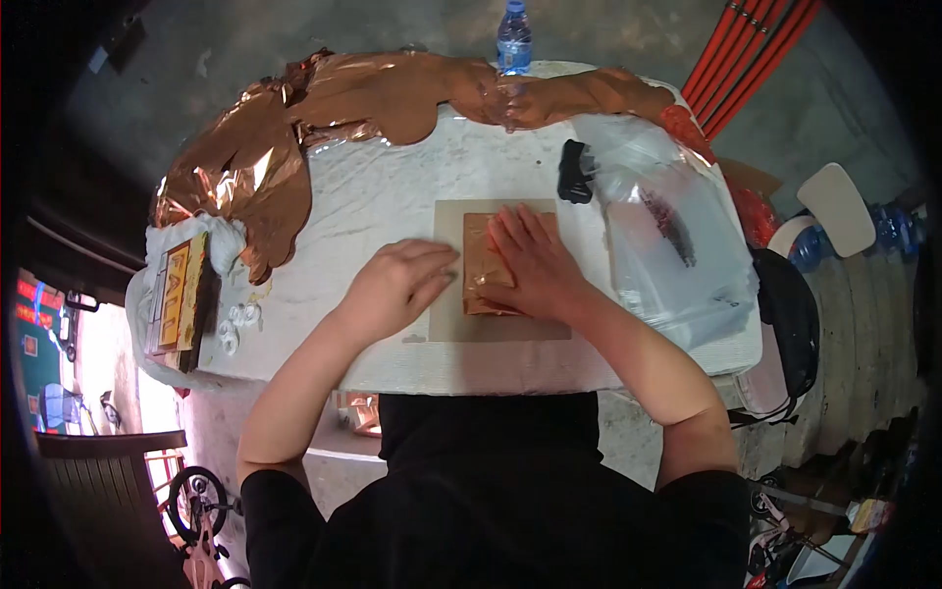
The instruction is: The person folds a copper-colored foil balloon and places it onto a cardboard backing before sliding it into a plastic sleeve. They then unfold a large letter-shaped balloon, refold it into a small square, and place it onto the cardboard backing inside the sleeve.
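A flat copper-coloured packet [483, 257] lies on a grey-brown square board [446, 319] near the table's front middle. My right hand [533, 263] rests flat on the packet's right part, fingers spread and pointing away from me, hiding that side. Just left of the packet, over the board's left edge, is my left hand [404, 285]. Its fingers are bent a little, with the thumb apart from them, and nothing shows between them.
Copper foil [378, 93] runs along the table's back and left edges. Clear plastic bags [667, 236] and a black object [574, 172] lie right. A bottle [513, 39] stands at the back. White rolls [231, 342] and a yellow box [177, 294] are left.
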`<state>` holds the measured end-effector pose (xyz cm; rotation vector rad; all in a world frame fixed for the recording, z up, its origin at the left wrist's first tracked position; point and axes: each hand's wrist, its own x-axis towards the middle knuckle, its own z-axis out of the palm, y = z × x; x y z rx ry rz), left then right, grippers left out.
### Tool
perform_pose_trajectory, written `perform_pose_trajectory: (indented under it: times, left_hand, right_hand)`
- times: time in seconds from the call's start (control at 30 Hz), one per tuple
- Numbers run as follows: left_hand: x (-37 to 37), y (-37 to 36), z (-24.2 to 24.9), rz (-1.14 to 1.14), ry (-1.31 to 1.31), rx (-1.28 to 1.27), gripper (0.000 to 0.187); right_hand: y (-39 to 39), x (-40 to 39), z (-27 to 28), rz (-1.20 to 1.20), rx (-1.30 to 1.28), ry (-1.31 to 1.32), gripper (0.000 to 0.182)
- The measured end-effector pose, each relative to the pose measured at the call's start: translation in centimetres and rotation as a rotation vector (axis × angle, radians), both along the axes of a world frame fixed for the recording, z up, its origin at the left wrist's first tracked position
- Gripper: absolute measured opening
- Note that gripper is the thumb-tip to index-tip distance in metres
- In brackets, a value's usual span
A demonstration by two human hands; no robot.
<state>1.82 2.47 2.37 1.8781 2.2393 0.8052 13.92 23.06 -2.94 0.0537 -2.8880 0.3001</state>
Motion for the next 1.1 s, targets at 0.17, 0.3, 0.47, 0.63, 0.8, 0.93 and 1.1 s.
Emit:
perform_pose_trajectory:
  times: [0.17, 0.3, 0.47, 0.63, 0.8, 0.93, 1.1]
  left_hand:
    - [2.8, 10.5, -1.7, -0.184, 0.052, 0.262, 0.037]
    - [5.3, 16.9, -1.2, -0.300, 0.320, 0.315, 0.035]
    - [5.1, 19.9, -1.7, -0.353, 0.469, 0.277, 0.019]
    - [5.0, 20.5, -2.0, -0.336, 0.337, 0.469, 0.008]
    - [4.2, 19.4, -0.7, -0.377, -0.139, 0.250, 0.015]
    - [3.7, 18.9, -0.9, -0.320, -0.390, 0.234, 0.013]
    - [2.7, 18.1, -0.9, -0.213, -0.486, 0.268, 0.017]
  right_hand:
    - [0.2, -1.0, -1.0, 0.026, 0.087, -0.085, 0.086]
    - [0.1, -0.6, -1.6, -0.014, 0.099, -0.058, 0.085]
    - [0.5, -0.5, -1.9, 0.004, 0.056, -0.056, 0.089]
    - [0.1, -0.5, -1.4, -0.005, -0.032, -0.066, 0.092]
    - [-0.1, -0.6, -1.9, 0.001, -0.182, -0.032, 0.094]
    - [0.4, -0.1, -1.6, 0.018, -0.255, -0.028, 0.095]
    - [-0.2, 0.3, 1.5, 0.064, -0.332, 0.002, 0.084]
